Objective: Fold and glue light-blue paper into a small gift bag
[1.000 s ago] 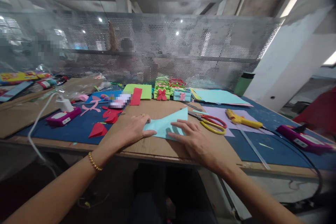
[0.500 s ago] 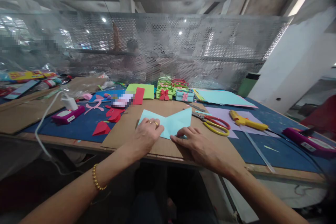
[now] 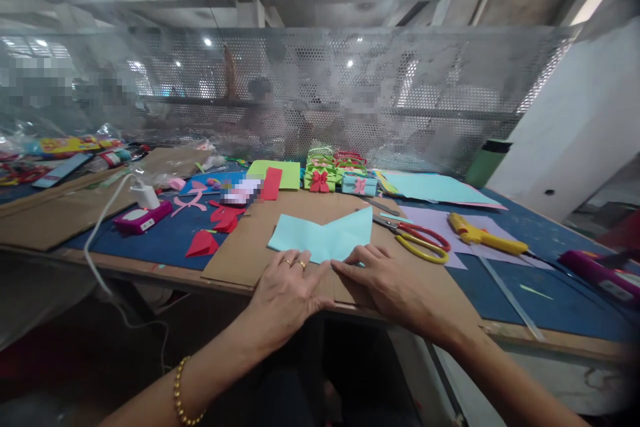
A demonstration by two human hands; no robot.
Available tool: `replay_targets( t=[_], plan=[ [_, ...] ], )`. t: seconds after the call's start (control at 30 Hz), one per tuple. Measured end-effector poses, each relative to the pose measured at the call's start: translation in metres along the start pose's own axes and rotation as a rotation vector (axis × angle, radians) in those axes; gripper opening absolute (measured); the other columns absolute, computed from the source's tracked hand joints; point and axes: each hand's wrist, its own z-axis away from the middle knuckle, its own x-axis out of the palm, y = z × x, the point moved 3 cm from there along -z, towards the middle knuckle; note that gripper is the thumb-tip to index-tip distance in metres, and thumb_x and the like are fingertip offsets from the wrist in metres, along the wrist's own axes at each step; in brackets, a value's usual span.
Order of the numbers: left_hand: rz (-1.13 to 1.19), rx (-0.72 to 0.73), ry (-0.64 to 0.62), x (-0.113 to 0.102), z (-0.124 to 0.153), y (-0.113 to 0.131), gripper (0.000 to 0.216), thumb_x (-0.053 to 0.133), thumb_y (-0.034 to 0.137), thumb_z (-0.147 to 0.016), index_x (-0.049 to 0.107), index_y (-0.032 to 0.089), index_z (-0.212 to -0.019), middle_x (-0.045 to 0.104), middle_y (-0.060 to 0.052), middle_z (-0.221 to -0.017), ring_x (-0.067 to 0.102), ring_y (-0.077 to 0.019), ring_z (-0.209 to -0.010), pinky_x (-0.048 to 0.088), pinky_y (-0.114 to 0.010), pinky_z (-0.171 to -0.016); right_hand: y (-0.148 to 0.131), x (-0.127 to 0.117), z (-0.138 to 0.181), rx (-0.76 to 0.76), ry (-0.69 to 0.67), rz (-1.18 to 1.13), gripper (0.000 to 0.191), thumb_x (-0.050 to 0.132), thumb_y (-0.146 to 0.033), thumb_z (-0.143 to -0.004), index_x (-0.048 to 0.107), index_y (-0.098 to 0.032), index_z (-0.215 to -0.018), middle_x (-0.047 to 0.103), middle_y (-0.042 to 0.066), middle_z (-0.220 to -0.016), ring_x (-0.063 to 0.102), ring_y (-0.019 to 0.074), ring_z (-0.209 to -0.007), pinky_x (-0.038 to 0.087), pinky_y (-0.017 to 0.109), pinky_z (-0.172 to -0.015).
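A light blue sheet of paper (image 3: 320,237), creased down the middle with a V-shaped dip in its far edge, lies on a brown cardboard sheet (image 3: 240,260). Along its near edge rests my left hand (image 3: 287,283), fingers laid over the edge and thumb spread away to the right. My right hand (image 3: 375,277) has its fingers bent at the near right edge, thumb and forefinger together on the paper; the exact grip is partly hidden. Both forefingers meet close to the middle of that edge. Scissors (image 3: 423,240) with red and yellow handles lie right of the paper.
Small green and blue paper bags (image 3: 320,180) with bows stand behind. To the right are a yellow glue gun (image 3: 485,237), a clear strip (image 3: 507,297) and a green bottle (image 3: 487,163). Red paper pieces (image 3: 203,243) and a purple power socket (image 3: 143,217) lie left.
My left hand has slid off the middle of the paper down to its near edge, forefinger beside the right hand. The right hand has hardly moved. The view has shifted slightly.
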Motion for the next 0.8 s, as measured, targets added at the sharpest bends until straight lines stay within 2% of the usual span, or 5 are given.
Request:
replay_targets(
  t=[0.1, 0.23, 0.4, 0.53, 0.8],
  plan=[
    [0.009, -0.010, 0.011, 0.002, 0.001, -0.002, 0.063, 0.047, 0.060, -0.093, 0.053, 0.019, -0.140, 0.060, -0.015, -0.128, 0.052, -0.0313, -0.120, 0.041, -0.048, -0.103, 0.000, 0.000, 0.000, -0.017, -0.005, 0.005, 0.045, 0.053, -0.021, -0.096, 0.051, -0.027, -0.141, 0.058, 0.008, -0.103, 0.051, 0.0215, -0.092, 0.037, 0.037, -0.085],
    [0.002, -0.055, 0.037, 0.003, 0.000, 0.002, 0.066, 0.052, 0.063, -0.089, 0.058, 0.017, -0.135, 0.059, -0.017, -0.131, 0.051, -0.0337, -0.122, 0.038, -0.051, -0.105, -0.004, -0.002, -0.001, -0.022, 0.017, 0.028, 0.049, 0.058, -0.032, -0.095, 0.049, -0.032, -0.143, 0.057, 0.005, -0.098, 0.050, 0.0206, -0.085, 0.037, 0.035, -0.081],
    [0.001, -0.050, 0.081, 0.007, 0.000, 0.012, 0.082, 0.059, 0.071, -0.078, 0.056, 0.010, -0.133, 0.061, -0.018, -0.129, 0.051, -0.0355, -0.122, 0.033, -0.052, -0.108, -0.011, -0.010, -0.002, -0.021, -0.012, 0.019, 0.037, 0.051, -0.031, -0.100, 0.057, -0.035, -0.136, 0.058, 0.006, -0.098, 0.050, 0.0202, -0.088, 0.037, 0.034, -0.081],
    [0.018, -0.045, 0.077, 0.009, 0.001, 0.014, 0.080, 0.059, 0.069, -0.080, 0.053, 0.010, -0.134, 0.064, -0.016, -0.124, 0.056, -0.0329, -0.116, 0.032, -0.053, -0.109, -0.005, -0.007, -0.001, -0.013, 0.013, -0.063, 0.040, 0.052, -0.030, -0.099, 0.055, -0.037, -0.138, 0.059, 0.006, -0.101, 0.052, 0.0205, -0.091, 0.038, 0.034, -0.081],
    [0.055, -0.054, 0.122, 0.007, 0.011, 0.005, 0.075, 0.048, 0.068, -0.088, 0.052, 0.010, -0.136, 0.061, -0.016, -0.133, 0.051, -0.0316, -0.126, 0.029, -0.052, -0.112, 0.009, 0.008, 0.002, -0.007, 0.017, -0.099, 0.046, 0.054, -0.031, -0.096, 0.052, -0.041, -0.142, 0.058, 0.008, -0.108, 0.051, 0.0225, -0.092, 0.040, 0.036, -0.082]
  ],
)
